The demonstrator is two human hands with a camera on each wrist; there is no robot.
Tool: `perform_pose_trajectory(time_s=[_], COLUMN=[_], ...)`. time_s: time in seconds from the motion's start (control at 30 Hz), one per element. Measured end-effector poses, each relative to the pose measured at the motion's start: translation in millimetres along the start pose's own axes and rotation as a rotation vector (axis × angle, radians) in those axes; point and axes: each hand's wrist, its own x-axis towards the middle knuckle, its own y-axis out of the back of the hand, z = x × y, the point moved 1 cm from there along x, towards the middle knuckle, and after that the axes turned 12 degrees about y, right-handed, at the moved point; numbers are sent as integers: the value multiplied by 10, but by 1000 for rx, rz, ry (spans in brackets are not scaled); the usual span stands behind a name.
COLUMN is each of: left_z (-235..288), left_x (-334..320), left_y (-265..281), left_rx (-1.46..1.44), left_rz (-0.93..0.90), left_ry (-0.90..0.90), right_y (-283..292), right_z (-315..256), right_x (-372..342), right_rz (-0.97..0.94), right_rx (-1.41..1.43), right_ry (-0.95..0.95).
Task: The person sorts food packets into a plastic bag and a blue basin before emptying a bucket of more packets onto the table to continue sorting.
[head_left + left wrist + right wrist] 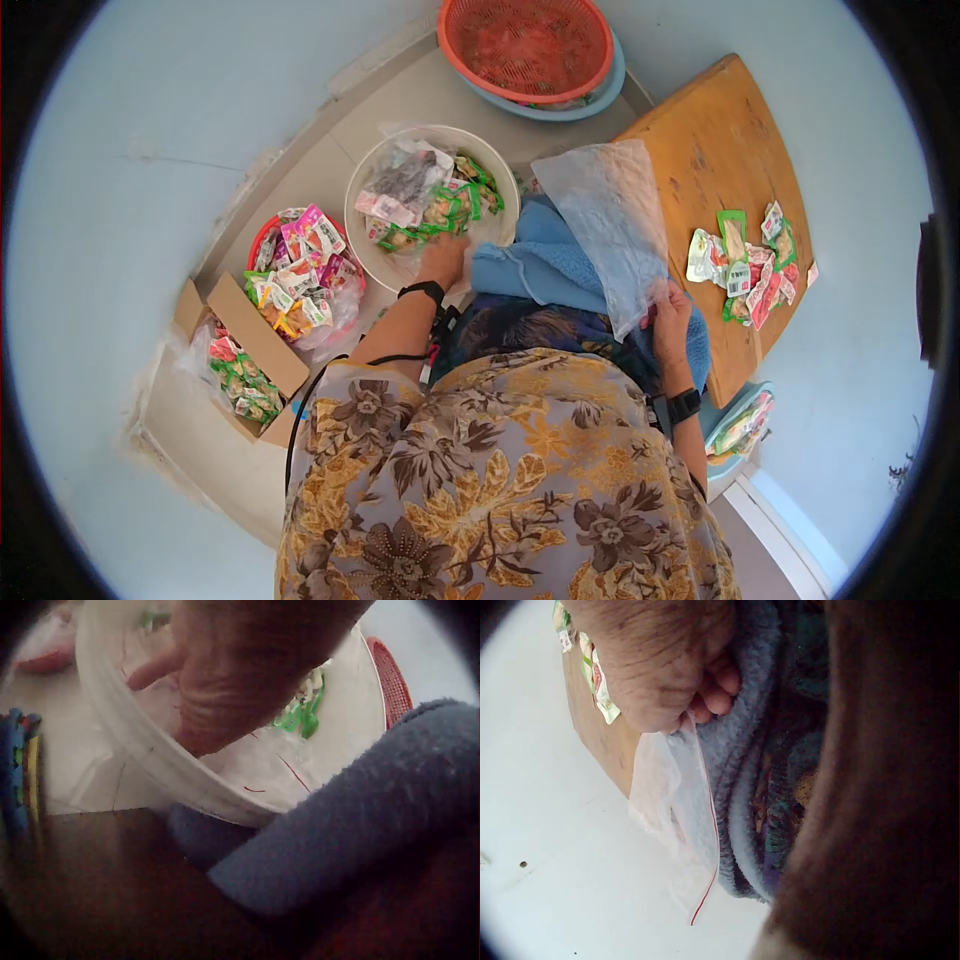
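My left hand [445,262] reaches over the near rim of a white bucket [356,235] that holds green snack packets [452,208] and clear plastic bags [410,170]. In the left wrist view the thumb of this hand [225,682] points outward inside the bucket; the other fingers are hidden, so I cannot tell whether they hold anything. My right hand [672,325] pinches the edge of a clear zip bag [610,215], which spreads over a blue towel [545,255] on the lap. The bag's red seal line shows in the right wrist view, below the curled fingers [716,697].
Several loose packets [750,275] lie on the wooden table [690,140] at right. To the left stand a cardboard box [265,345] and a red basket [265,238], both filled with packets. A red colander [525,45] sits in a blue basin [610,90] at the back.
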Motion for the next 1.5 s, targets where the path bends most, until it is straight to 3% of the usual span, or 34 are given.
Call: perform_pose_trajectory(time_s=[0.17, 0.33, 0.57, 0.67, 0.77, 0.83, 1.07, 1.27, 1.33, 1.4, 1.47, 1.5], left_z=[-250, -318, -526, -456, -362, -237, -529, -300, -402, -555, -819, -858], left_x=[174, 66, -12, 35, 57, -39, 280, -81, -52, 39, 185, 234], left_y=[-357, -238, -73, -202, -348, -189, -621, 418, 669, 921, 974, 1028], left_rx=[-17, 31, 172, 162, 82, -68, -137, -128, -104, -216, -311, -309], left_rz=[47, 178, 142, 73, -23, -127, -195, -447, -308, -69, 301, 302], left_ry=[-67, -66, -43, 11, -80, 43, -21, -18, -32, 124, 196, 192], right_y=[42, 48, 30, 40, 30, 46, 49, 45, 32, 30, 32, 30], right_z=[52, 41, 10, 17, 22, 29, 50, 6, -6, -14, -3, 2], right_x=[3, 7, -2, 6, 16, 6, 30, 13, 12, 8, 9, 14], right_rz=[-2, -17, -19, -18, -26, -21, -39, -50, -55, -59, -58, -58], right_rx=[5, 4, 14, 19, 17, 7, 24, 36, 34, 30, 30, 30], right_ry=[1, 7, -11, -10, -15, -25, -19, -17, -22, -26, -27, -26])
